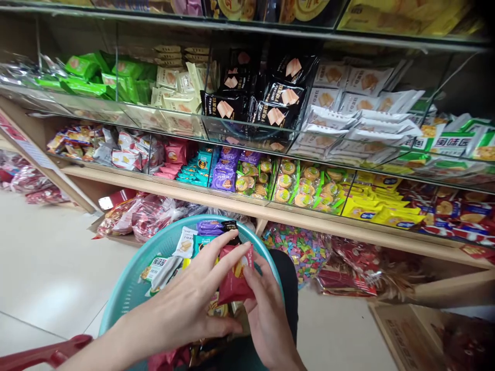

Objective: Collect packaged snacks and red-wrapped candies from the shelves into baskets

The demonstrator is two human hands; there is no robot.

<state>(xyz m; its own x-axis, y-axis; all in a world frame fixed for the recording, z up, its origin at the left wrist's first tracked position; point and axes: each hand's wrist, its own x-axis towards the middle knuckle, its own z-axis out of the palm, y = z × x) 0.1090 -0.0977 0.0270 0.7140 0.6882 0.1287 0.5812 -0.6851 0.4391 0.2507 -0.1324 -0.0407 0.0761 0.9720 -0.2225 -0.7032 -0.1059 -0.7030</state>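
Note:
My right hand (268,309) grips a small red snack packet (235,281) above the basket, its thumb on the packet's front and its fingers behind. My left hand (189,291) reaches across from the left with fingers stretched out and thumb apart. Its fingertips meet the packet's top edge. Below both hands is a round teal plastic basket (116,281). In it lie mixed packets: a white one (185,242), a purple one (209,228), a black one (229,225) and a green-and-white one (157,268). My hands hide much of its contents.
Ahead, glass-divided shelves hold green packets (91,67), black packets (280,98), white packets (363,111) and yellow packets (382,206). Bagged red goods (154,214) and a bag of colourful pieces (297,250) sit underneath. A cardboard box (410,335) stands at right, a red handle (50,353) at left.

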